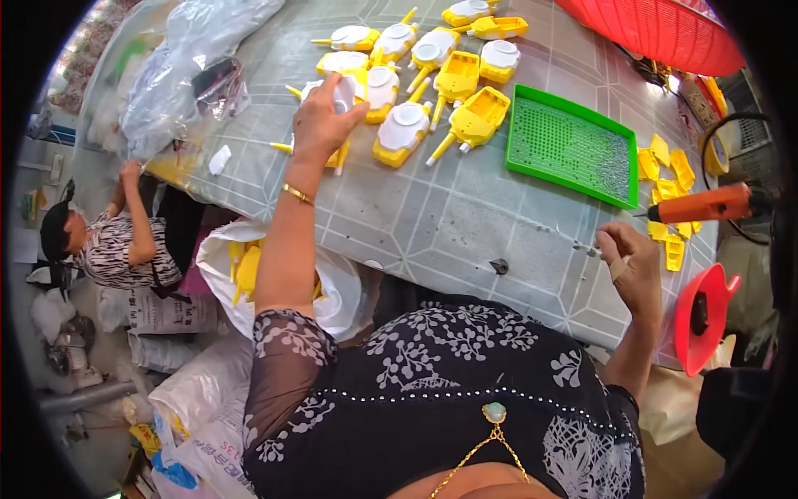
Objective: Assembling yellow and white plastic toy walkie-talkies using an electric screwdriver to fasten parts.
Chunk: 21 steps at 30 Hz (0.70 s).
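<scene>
My left hand (320,125) reaches over a cluster of yellow and white plastic toy parts, its thumb and fingers closed around a part with a white disc (342,96). Beneath the palm, more yellow plastic shows but is mostly covered. My right hand (633,264) hovers above the near right of the table, fingertips pinched, with small silver screws (584,247) at their tips. Two hollow yellow shells (480,116) with stems lie to the right of the white-topped parts (402,131). A green tray (519,166) holds many small metal screws.
An orange electric screwdriver (706,202) points in from the right above small yellow pieces (675,249). A red plastic scoop (694,333) and red basket (665,33) border the table (399,216). A white sack (220,266) of yellow parts stands below. Another person (125,241) works at left.
</scene>
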Motion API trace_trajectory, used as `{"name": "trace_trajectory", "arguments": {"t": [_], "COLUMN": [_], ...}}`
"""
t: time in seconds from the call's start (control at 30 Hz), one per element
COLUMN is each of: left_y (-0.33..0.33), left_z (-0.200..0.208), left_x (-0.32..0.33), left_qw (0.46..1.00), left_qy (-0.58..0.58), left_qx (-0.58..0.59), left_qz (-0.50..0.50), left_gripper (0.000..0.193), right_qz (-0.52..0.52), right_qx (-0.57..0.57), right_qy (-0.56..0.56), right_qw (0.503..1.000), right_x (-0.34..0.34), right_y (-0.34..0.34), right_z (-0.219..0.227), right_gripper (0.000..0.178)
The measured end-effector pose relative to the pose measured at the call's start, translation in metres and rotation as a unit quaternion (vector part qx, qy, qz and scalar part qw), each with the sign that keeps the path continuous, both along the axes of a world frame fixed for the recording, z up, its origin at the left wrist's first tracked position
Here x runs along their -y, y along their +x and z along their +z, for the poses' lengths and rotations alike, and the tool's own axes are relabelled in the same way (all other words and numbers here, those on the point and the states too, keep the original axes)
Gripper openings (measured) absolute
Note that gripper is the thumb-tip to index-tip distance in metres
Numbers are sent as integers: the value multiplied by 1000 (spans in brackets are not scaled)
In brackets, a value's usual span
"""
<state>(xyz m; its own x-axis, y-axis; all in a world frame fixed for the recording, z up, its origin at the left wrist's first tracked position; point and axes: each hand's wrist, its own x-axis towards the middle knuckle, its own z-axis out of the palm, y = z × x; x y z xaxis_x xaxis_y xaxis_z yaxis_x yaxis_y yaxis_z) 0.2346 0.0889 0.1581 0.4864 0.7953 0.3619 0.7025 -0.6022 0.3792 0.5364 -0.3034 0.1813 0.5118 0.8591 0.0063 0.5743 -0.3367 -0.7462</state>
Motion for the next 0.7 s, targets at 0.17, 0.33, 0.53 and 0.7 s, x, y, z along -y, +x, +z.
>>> {"name": "trace_trajectory", "arguments": {"t": [0.17, 0.33, 0.53, 0.7], "left_y": [9, 42, 60, 96], "left_z": [25, 37, -18, -11], "left_x": [75, 174, 186, 204], "left_qw": [778, 626, 609, 569], "left_qy": [-495, -684, -586, -560], "left_qx": [330, 283, 447, 489], "left_qz": [-201, -245, -294, -351], "left_gripper": [62, 61, 62, 90], "right_qz": [174, 381, 160, 254], "right_qx": [163, -4, -361, -225], "right_qy": [280, 185, 146, -22], "right_qw": [930, 906, 907, 940], "right_x": [-75, -117, -96, -95], "right_y": [-30, -41, -45, -34], "right_z": [17, 9, -9, -11], "right_gripper": [47, 47, 34, 43]}}
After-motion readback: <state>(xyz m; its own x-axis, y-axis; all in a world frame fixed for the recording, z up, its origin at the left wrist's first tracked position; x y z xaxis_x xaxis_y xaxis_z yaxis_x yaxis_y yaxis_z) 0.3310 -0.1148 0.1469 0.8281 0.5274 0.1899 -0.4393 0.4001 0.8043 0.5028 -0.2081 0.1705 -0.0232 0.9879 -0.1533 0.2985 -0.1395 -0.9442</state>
